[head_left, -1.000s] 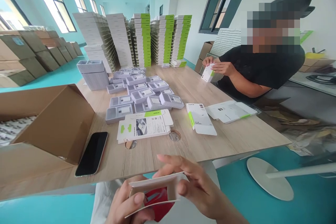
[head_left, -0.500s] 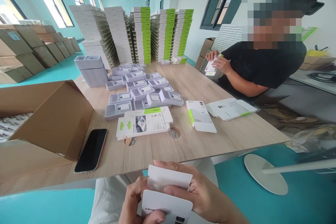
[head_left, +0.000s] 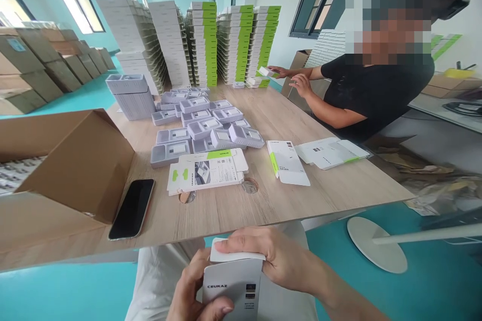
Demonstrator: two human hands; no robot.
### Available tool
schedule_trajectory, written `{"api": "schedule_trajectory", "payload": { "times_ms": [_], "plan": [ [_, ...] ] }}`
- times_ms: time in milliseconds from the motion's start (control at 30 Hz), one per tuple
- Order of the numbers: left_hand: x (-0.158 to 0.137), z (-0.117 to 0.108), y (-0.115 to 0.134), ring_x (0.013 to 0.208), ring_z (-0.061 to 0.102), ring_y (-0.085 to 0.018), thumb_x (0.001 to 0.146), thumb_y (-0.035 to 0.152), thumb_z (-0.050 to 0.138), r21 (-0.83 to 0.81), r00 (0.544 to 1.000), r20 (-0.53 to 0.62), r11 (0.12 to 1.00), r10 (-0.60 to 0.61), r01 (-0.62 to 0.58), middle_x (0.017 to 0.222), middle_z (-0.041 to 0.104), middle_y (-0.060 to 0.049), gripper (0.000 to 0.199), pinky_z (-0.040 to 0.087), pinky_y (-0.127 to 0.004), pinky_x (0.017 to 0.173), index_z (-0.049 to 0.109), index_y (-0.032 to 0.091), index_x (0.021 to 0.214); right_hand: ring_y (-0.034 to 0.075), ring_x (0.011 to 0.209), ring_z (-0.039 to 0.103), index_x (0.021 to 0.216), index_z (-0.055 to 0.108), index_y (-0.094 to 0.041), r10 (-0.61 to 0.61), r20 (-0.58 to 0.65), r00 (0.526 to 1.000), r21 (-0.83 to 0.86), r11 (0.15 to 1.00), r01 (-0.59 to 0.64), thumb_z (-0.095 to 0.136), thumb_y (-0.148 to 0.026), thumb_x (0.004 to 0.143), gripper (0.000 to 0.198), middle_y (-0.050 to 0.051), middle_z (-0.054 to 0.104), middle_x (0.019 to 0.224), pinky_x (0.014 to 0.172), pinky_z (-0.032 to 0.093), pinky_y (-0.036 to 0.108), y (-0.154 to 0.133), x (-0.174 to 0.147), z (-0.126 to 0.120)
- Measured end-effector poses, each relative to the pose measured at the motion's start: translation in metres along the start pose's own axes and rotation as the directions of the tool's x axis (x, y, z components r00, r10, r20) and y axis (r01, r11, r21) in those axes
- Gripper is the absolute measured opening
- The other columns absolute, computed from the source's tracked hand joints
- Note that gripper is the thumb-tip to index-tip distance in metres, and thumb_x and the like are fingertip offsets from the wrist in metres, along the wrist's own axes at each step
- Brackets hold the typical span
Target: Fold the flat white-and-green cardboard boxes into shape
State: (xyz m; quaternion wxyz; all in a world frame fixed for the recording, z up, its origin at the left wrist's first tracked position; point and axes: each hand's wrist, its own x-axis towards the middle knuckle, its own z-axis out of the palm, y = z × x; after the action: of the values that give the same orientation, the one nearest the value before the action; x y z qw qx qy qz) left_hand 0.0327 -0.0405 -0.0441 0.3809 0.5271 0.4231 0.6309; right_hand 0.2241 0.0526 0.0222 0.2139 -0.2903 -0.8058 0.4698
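Low in the head view, over my lap, a white printed carton [head_left: 234, 288] stands roughly upright in my hands. My left hand [head_left: 196, 286] is closed around its left side, the thumb across the printed front. At the top of the carton, my right hand [head_left: 259, 256] is bent over the white end flap, fingers on it and the palm by the right edge. What is inside the carton is hidden. On the table ahead lie flat cartons [head_left: 207, 171] and a loose pile of pale plastic trays [head_left: 203, 128].
A phone [head_left: 132, 209] and an open cardboard box [head_left: 75, 170] are on the left. Tall stacks of cartons [head_left: 203, 45] line the table's far side. Across at the right sits a co-worker in a black shirt [head_left: 361, 95], reaching a small box [head_left: 266, 71] toward the stacks.
My right hand has moved over the carton's top, and the raised flap is now folded down. The co-worker's arm has stretched out toward the stacks with a box.
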Motion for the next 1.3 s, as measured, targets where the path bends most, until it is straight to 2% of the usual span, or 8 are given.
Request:
{"api": "schedule_trajectory", "payload": {
  "times_ms": [200, 333, 467, 667, 800, 1000, 1200, 1300],
  "plan": [
    [0.008, -0.022, -0.014, 0.094, 0.078, -0.024, 0.085, 0.055, 0.083, -0.027, 0.96, 0.229, 0.985, -0.162, 0.172, 0.114, 0.083, -0.002, 0.048, 0.063, -0.034, 0.081, 0.071, 0.04, 0.13, 0.024, 0.079, 0.078, 0.14, 0.075, -0.03, -0.034, 0.115, 0.993, -0.313, 0.947, 0.069, 0.056, -0.014, 0.095, 0.051, 0.005, 0.085, 0.091, 0.081, 0.057, 0.034, 0.006, 0.002, -0.009],
    [0.021, -0.041, -0.015, 0.081, 0.073, -0.02, 0.082, 0.05, 0.086, 0.12, 0.858, 0.388, 0.942, -0.336, 0.314, 0.095, 0.08, -0.005, 0.04, 0.06, -0.026, 0.072, 0.077, 0.026, 0.112, 0.024, 0.102, 0.08, 0.145, 0.07, -0.032, 0.072, 0.185, 0.98, -0.093, 0.994, -0.056, 0.065, -0.02, 0.095, 0.051, 0.004, 0.084, 0.123, 0.087, 0.058, 0.027, -0.007, 0.0, -0.016],
    [0.038, -0.049, -0.006, 0.077, 0.074, -0.021, 0.08, 0.047, 0.087, 0.292, 0.849, 0.472, 0.951, -0.236, 0.102, 0.091, 0.082, -0.006, 0.03, 0.06, -0.024, 0.068, 0.083, 0.029, 0.105, 0.025, 0.134, 0.069, 0.154, 0.059, -0.033, 0.129, 0.269, 0.955, 0.073, 0.985, -0.154, 0.066, -0.01, 0.09, 0.068, 0.001, 0.068, 0.151, 0.106, 0.053, 0.027, -0.021, -0.002, -0.022],
    [0.044, -0.045, -0.002, 0.062, 0.074, -0.017, 0.089, 0.028, 0.082, 0.102, 0.843, 0.536, 0.989, 0.039, -0.11, 0.089, 0.084, -0.002, 0.028, 0.061, -0.022, 0.058, 0.079, 0.036, 0.115, 0.014, 0.075, 0.081, 0.166, 0.039, -0.033, 0.261, 0.27, 0.927, 0.111, 0.948, -0.299, 0.063, -0.006, 0.088, 0.086, 0.006, 0.079, 0.132, 0.063, 0.058, 0.018, -0.021, -0.011, -0.031],
    [0.039, -0.049, -0.003, 0.066, 0.079, -0.018, 0.088, 0.026, 0.083, 0.124, 0.868, 0.485, 0.974, 0.107, -0.189, 0.102, 0.086, -0.004, 0.034, 0.063, -0.022, 0.061, 0.077, 0.036, 0.119, 0.013, 0.084, 0.079, 0.167, 0.038, -0.029, 0.327, 0.322, 0.888, 0.263, 0.871, -0.416, 0.055, -0.023, 0.102, 0.067, 0.011, 0.074, 0.136, 0.063, 0.059, 0.018, -0.02, -0.02, -0.032],
    [0.052, -0.047, 0.005, 0.071, 0.082, -0.021, 0.083, 0.013, 0.081, 0.191, 0.81, 0.571, 0.937, 0.138, -0.294, 0.096, 0.086, -0.004, 0.048, 0.065, -0.022, 0.068, 0.074, 0.032, 0.127, 0.016, 0.084, 0.078, 0.117, 0.078, -0.016, 0.378, 0.333, 0.864, 0.322, 0.815, -0.481, 0.045, -0.015, 0.095, 0.04, 0.008, 0.081, 0.103, 0.065, 0.055, 0.02, -0.025, -0.02, -0.031],
    [0.052, -0.041, 0.011, 0.071, 0.08, -0.019, 0.087, 0.013, 0.076, 0.193, 0.77, 0.624, 0.929, 0.132, -0.315, 0.098, 0.085, -0.004, 0.05, 0.064, -0.021, 0.067, 0.073, 0.035, 0.131, 0.012, 0.06, 0.066, 0.076, 0.067, -0.019, 0.445, 0.299, 0.844, 0.139, 0.855, -0.5, 0.062, -0.032, 0.095, 0.023, -0.002, 0.069, 0.06, 0.054, 0.043, 0.019, -0.028, -0.009, -0.031],
    [0.031, -0.042, 0.005, 0.071, 0.08, -0.018, 0.087, 0.02, 0.082, 0.217, 0.863, 0.504, 0.963, 0.03, -0.16, 0.098, 0.086, -0.002, 0.05, 0.064, -0.021, 0.066, 0.071, 0.037, 0.133, 0.011, 0.056, 0.061, 0.063, 0.057, -0.02, 0.473, 0.248, 0.846, 0.013, 0.871, -0.491, 0.062, -0.026, 0.094, 0.031, -0.003, 0.064, 0.055, 0.047, 0.036, 0.018, -0.034, -0.004, -0.029]
  ]
}}
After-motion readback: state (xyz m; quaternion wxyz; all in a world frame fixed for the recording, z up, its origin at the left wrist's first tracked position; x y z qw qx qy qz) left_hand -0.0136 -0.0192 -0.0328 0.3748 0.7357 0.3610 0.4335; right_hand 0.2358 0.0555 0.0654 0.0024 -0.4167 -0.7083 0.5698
